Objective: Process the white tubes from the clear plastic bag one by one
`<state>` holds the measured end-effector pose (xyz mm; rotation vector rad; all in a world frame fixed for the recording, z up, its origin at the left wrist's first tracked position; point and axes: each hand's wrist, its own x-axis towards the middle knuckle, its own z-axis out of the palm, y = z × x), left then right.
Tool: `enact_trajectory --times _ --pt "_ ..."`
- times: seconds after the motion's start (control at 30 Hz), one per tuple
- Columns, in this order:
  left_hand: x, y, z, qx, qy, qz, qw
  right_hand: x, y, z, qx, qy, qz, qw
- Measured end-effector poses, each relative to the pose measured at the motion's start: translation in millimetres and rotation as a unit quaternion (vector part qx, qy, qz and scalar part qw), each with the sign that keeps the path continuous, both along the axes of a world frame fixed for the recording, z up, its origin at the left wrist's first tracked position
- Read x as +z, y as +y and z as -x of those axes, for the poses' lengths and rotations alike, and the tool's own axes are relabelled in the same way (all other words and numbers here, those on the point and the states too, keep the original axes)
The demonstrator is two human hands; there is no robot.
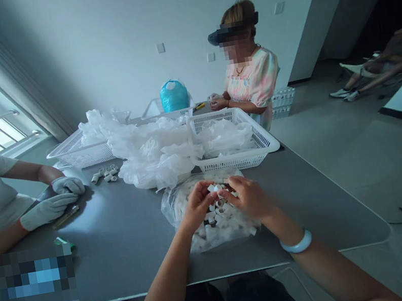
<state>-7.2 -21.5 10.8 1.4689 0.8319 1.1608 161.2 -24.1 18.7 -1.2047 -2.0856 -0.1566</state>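
Over a clear plastic bag [173, 201], my two hands meet at a small white plastic pipe fitting [213, 188]. My left hand [198, 205] pinches it between thumb and fingers. My right hand [249, 198] is closed, its thumb against the fitting's near side. Something thin and dark shows at the right fingers, too small to name. Many loose white pipe fittings [221, 211] lie in the open bag beneath, partly hidden by my hands.
Beyond the bag stands a white basket [239, 161] beside piled clear plastic bags [155, 150]. A person's gloved hands [51, 209] work at the left, near loose fittings [107, 174]. Another person [251, 80] stands across the table [125, 250]. A blue bag [174, 96] sits farther back.
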Motion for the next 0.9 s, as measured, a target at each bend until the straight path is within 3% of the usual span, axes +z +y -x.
enact_trajectory --times 0.17,0.43,0.63,0.8,0.9 --pt "-3.1 1.5 0.1 -0.012 -0.035 0.052 0.998 1.3 -2.6 3.5 0.022 -0.027 -0.006 0.999" --pt "-12.3 8.6 7.9 0.076 -0.086 0.060 0.992 -11.8 4.7 2.6 -0.047 -0.024 0.021 0.998" --pt "-12.2 6.8 10.3 0.098 -0.093 0.079 0.988 -28.0 9.1 8.6 0.029 0.014 0.014 0.999" --pt "-12.2 4.3 7.6 0.074 -0.014 0.057 0.996 -29.0 5.2 12.8 0.071 0.070 0.012 0.995" --pt "-16.1 3.2 3.2 0.075 -0.043 0.060 0.994 -29.5 4.1 16.4 0.125 0.093 0.034 0.987"
